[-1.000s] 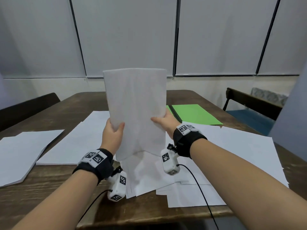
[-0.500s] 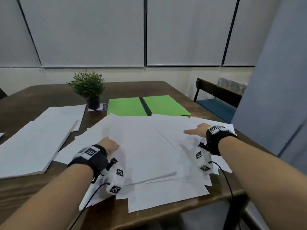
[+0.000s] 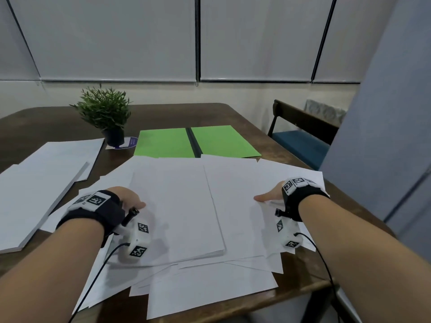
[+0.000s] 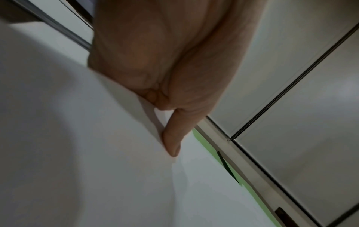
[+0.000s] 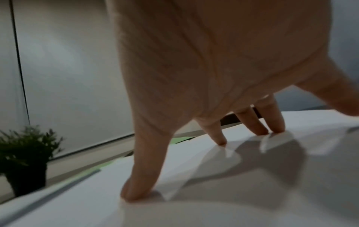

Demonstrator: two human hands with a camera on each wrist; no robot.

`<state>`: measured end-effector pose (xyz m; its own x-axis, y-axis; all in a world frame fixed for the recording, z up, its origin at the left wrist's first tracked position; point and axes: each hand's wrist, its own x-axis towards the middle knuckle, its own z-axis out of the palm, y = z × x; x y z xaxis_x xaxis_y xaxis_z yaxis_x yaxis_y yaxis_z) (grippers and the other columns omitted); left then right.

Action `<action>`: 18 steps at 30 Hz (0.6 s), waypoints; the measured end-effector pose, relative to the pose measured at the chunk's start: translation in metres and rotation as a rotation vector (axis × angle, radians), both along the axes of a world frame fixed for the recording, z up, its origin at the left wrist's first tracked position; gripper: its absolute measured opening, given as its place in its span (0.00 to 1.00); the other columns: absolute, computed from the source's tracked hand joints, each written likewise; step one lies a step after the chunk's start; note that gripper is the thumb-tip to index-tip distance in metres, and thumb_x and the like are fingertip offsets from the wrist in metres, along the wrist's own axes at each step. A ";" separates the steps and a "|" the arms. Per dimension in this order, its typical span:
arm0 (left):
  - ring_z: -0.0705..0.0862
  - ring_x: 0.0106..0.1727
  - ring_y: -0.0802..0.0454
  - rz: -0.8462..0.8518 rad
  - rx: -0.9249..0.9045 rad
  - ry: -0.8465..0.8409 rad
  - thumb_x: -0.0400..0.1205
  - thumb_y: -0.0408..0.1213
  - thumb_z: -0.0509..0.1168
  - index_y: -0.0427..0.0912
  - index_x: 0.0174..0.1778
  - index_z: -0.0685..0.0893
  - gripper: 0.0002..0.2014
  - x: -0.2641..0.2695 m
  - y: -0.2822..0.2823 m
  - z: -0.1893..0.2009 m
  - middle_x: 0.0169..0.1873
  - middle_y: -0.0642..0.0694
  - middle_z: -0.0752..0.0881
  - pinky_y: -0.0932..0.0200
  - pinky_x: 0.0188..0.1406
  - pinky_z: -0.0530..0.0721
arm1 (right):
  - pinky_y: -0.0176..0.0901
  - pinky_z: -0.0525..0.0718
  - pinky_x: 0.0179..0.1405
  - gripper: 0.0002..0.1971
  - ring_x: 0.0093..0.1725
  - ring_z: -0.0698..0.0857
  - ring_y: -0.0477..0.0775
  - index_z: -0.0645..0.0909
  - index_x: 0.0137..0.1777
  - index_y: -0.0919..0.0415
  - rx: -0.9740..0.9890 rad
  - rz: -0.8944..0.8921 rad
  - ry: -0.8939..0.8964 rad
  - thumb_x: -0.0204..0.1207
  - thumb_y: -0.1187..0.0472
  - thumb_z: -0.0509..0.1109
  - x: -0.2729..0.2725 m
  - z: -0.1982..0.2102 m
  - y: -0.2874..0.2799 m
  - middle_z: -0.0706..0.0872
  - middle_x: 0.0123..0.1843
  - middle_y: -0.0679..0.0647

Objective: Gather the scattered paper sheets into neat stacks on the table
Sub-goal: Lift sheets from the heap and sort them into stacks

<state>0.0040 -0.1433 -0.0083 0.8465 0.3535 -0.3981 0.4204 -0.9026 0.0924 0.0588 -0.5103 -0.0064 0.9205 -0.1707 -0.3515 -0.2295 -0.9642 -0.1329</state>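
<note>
A squared stack of white paper (image 3: 177, 206) lies flat on top of scattered loose sheets (image 3: 210, 292) at the table's near edge. My left hand (image 3: 129, 199) is at the stack's left edge. In the left wrist view the thumb (image 4: 170, 142) lies on top of the paper (image 4: 77, 153) and the fingers are hidden under its edge, pinching it. My right hand (image 3: 268, 197) is on the loose sheets to the right of the stack. Its fingertips (image 5: 136, 195) are spread and straight, pressing on the sheets (image 5: 213, 207).
A second white stack (image 3: 35, 194) lies on the brown table (image 3: 163, 115) at the left. An open green folder (image 3: 163, 143) and a small potted plant (image 3: 105, 110) sit behind the papers. A chair (image 3: 300, 136) and a grey partition (image 3: 384, 136) stand to the right.
One second ago both hands held the stack upright on its edge. It now lies flat, my left hand stays at its left edge, and my right hand has moved right onto the loose sheets.
</note>
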 end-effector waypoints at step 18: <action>0.74 0.73 0.45 -0.080 0.079 0.113 0.90 0.49 0.40 0.38 0.58 0.73 0.22 0.000 -0.004 -0.001 0.72 0.38 0.75 0.64 0.50 0.63 | 0.52 0.84 0.62 0.35 0.50 0.88 0.59 0.86 0.54 0.60 0.127 0.019 0.090 0.50 0.38 0.86 0.015 0.009 -0.003 0.91 0.52 0.57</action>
